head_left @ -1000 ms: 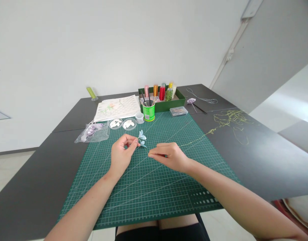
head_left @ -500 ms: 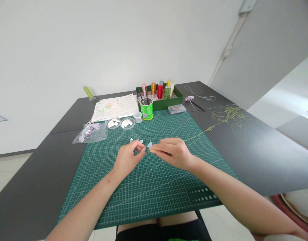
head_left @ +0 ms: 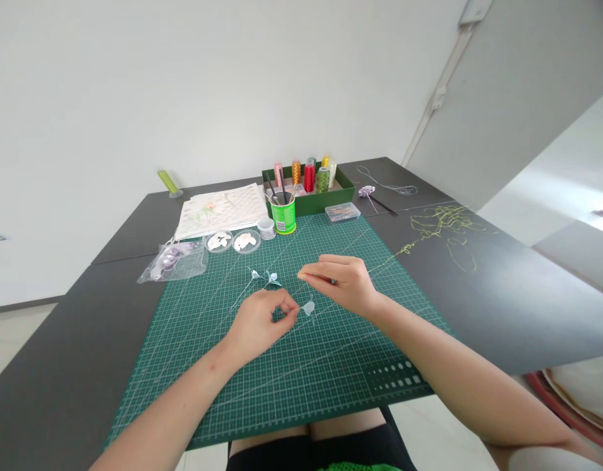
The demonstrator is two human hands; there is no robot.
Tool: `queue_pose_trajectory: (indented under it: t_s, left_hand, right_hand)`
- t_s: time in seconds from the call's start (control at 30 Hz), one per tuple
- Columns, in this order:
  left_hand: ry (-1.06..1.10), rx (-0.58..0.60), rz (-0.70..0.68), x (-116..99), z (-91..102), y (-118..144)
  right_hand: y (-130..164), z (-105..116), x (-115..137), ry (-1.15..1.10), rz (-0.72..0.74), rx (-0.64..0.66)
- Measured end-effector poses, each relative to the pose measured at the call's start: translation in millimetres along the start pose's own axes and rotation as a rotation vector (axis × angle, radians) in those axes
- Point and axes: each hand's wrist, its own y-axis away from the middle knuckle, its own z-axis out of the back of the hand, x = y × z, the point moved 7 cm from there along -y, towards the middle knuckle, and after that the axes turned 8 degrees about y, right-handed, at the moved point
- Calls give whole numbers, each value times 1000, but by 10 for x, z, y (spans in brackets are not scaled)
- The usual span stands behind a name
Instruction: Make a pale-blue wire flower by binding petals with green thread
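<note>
Between the thumb and forefinger of my left hand (head_left: 265,320) is the thin stem of a small pale blue flower (head_left: 308,307), its head pointing right. My right hand (head_left: 338,280) is pinched closed above and to the right of it. A yellow-green thread (head_left: 387,263) runs from behind that hand to a tangled heap on the table; its end at the fingertips is too fine to make out. Two similar pale blue flowers (head_left: 273,279) with thin stems lie on the green cutting mat (head_left: 282,386), just beyond my left hand.
Past the hands stand two round dishes of white pieces (head_left: 246,241), a green can of tools (head_left: 284,217) and a clear flat box (head_left: 343,212). Behind them is a green tray (head_left: 348,190) with thread spools. Papers (head_left: 223,212) and a plastic bag (head_left: 174,261) lie left.
The hands have separated. My left hand has come nearer and slightly right with the flower, while my right hand has moved slightly up and off the petals. The two lying flowers are now uncovered.
</note>
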Motion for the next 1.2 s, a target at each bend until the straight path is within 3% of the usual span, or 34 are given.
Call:
queue_pose_trajectory:
  t_s: [0.37,0.7,0.97,1.2]
  left_hand:
    - [34,18,-192,-173,13,64]
    - [90,-123,-334,-291,202,129]
    - [78,-358,-305,-255,411,185]
    - [92,-539,-168,-137,602,221]
  right_hand:
    - [29,-118,-190,2,-90,40]
    - [92,-310,-342,-67,-170,140]
    - [193,-592,-321,-202,-272,339]
    - [220,-665,-208,-265,-266,355]
